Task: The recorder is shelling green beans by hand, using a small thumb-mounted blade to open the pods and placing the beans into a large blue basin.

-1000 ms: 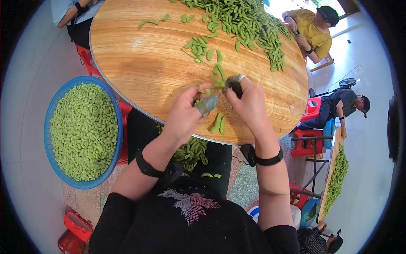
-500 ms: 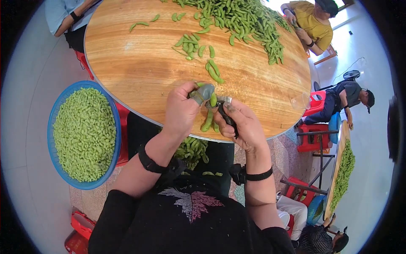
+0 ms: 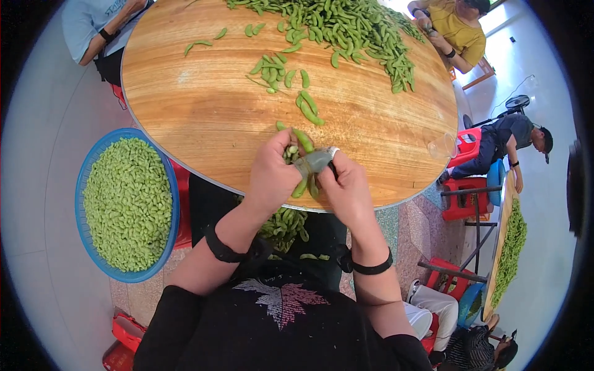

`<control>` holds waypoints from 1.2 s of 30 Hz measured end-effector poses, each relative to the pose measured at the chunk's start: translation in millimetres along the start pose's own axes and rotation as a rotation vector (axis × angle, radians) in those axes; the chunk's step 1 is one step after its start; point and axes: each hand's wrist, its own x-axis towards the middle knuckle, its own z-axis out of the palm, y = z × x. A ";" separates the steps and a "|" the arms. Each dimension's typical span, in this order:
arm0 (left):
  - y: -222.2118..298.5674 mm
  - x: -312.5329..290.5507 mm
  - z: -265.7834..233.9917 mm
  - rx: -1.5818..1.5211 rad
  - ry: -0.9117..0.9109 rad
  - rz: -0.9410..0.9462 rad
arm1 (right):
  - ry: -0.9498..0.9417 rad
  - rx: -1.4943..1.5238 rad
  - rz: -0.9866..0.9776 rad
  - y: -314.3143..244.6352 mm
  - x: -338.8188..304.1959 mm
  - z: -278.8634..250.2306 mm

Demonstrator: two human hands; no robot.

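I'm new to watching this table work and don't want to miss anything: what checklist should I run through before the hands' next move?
1. Beans inside the left hand: ok, pale green beans show in its curled fingers.
2. Left thumb covered: ok, it wears a grey cover.
3. Right hand close by: ok, its fingers are at the left thumb's tip.
4. Right hand's hold on the dark item: cannot tell, mostly hidden.
5. Table edge below the hands free of pods: not ok, green pods show there.
6. Room in the blue basket: probably not ok, shelled beans heap high.
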 end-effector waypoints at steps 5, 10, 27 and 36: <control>-1.1 1.2 2.2 0.098 0.053 0.059 | 0.121 0.044 0.024 1.1 3.5 6.2; 7.6 -1.5 -0.7 -0.295 -0.012 -0.168 | 0.034 0.386 0.201 -5.0 4.7 3.0; 7.3 -3.8 -10.8 -0.548 -0.256 -0.279 | -0.061 0.684 0.057 9.8 6.3 2.5; -5.1 -4.5 -8.7 -0.482 -0.098 -0.213 | -0.042 0.867 0.086 8.7 5.9 10.3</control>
